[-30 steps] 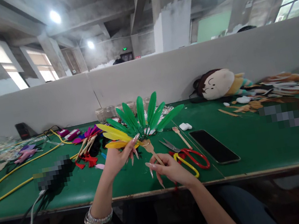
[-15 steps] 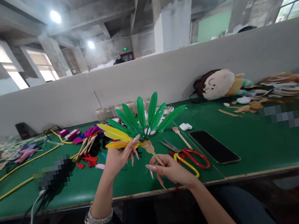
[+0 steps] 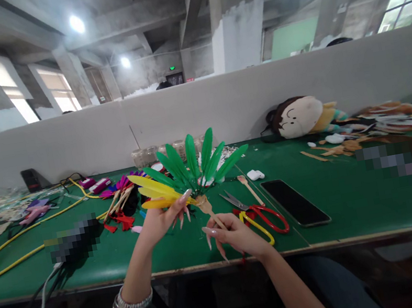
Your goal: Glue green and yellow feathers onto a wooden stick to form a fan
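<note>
Right grip [image 3: 236,233] pinches a feathered wooden stick [image 3: 208,208].

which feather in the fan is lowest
The bottom yellow feather, right above the left hand; the other yellow feathers lie over it, and the green feathers fan out higher.

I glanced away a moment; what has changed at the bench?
The green and yellow feather fan has tilted slightly left, its wooden handle still pinched in the right hand, the left hand moving with it. Nothing was let go. The scissors and phone stayed put.
</note>
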`<state>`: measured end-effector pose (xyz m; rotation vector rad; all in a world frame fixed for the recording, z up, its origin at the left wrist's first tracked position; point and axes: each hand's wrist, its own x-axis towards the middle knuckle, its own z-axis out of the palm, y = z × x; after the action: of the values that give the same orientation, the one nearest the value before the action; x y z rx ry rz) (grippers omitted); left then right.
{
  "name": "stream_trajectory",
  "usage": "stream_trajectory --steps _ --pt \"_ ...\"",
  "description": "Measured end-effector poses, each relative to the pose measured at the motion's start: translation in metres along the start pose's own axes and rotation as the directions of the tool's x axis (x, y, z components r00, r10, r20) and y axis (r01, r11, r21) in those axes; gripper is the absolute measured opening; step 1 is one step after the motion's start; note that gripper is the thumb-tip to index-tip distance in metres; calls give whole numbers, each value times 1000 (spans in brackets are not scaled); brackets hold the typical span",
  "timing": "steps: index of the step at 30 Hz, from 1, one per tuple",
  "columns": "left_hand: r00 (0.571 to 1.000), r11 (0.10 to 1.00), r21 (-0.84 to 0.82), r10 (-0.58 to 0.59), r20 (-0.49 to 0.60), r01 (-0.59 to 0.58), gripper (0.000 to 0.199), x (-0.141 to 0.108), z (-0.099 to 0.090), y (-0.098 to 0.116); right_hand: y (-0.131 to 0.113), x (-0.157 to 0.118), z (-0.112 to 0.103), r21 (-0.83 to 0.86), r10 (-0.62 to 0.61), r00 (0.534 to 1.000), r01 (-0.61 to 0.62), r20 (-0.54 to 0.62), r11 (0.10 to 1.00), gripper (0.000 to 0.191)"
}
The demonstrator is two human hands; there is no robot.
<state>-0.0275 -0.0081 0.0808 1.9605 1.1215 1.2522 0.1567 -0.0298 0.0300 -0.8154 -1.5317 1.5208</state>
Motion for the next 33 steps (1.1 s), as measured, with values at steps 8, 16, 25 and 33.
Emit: stream_trajectory --steps 8,16,25,33 --pt "994 997 63 -60 93 54 44 -1 3 6 -1 0 1 2 14 1000 -14 -4 1000 32" --pt "991 998 -9 -59 121 61 45 -3 3 -2 -1 1 1 -1 -7 1000 7 -10 1000 32" --pt "992 966 227 -115 -55 124 58 7 -5 -52 6 6 -7 77 -135 980 147 -148 986 37" --pt "931 515 853 -344 118 82 37 23 22 -91 6 6 -7 64 -116 983 126 -143 990 37"
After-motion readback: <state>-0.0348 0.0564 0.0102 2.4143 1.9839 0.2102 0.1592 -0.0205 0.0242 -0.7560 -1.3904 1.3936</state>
